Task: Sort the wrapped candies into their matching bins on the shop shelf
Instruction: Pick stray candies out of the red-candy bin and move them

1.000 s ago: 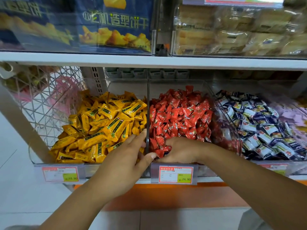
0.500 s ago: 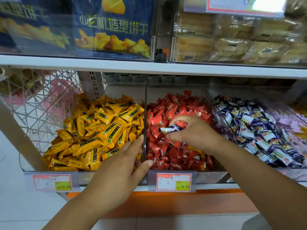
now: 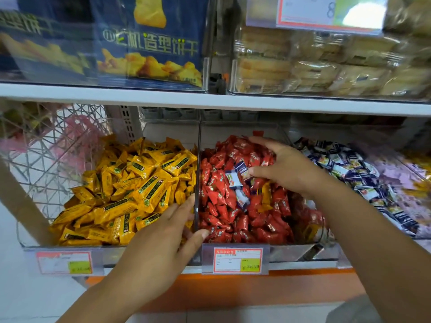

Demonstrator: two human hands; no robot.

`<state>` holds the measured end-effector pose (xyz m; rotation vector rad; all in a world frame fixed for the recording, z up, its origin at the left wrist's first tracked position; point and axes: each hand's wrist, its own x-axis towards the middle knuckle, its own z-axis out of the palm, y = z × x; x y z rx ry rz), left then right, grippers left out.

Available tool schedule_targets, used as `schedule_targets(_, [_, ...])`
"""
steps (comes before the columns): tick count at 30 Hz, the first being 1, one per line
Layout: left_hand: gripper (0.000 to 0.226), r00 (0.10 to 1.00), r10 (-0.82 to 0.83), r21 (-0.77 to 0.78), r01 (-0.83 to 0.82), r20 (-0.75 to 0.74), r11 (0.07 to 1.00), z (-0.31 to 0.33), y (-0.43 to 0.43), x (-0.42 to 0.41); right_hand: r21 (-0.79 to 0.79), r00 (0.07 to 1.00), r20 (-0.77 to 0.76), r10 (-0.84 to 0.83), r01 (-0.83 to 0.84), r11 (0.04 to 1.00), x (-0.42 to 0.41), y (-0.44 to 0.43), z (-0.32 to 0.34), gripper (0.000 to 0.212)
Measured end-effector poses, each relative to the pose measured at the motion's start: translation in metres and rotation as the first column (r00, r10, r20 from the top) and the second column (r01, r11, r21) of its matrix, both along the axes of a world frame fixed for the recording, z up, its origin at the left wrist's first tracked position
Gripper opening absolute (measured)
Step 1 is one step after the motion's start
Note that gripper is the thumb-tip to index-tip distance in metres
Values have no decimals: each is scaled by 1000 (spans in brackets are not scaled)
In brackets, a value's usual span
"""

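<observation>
Stray blue candy [image 3: 242,170] lay in red bin [image 3: 291,252] at right hand [image 3: 286,170] thumb, grasp unclear; blue bin [image 3: 419,241] rightward; left hand [image 3: 158,248] flat astride divider [image 3: 197,159].

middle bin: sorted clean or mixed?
Mixed: blue-and-white wrapped candies and a yellow wrapped candy lie among the red wrapped candies in the clear plastic bin.
</observation>
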<state>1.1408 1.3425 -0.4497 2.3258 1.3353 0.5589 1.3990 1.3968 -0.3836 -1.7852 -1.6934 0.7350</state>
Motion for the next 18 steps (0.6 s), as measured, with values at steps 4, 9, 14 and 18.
schedule_targets(4, [82,1000,-6,-3,6,12,1000,0,0,0,11,997,72,-2,1,1000,9,-9,7,49])
schedule_targets(9, [83,1000,-5,-1,5,11,1000,-1,0,1,186,970,239,32,-78,979,-5,-26,6,20])
schedule_targets(14, [84,1000,9,-23,-8,19,1000,0,0,1,-19,865,475,158,-170,985,-17,-14,-33,48])
schedule_targets(18, [88,1000,22,-30,-22,-1,999,-1,0,1,12,913,397,96,-109,994,-11,-7,-38,55])
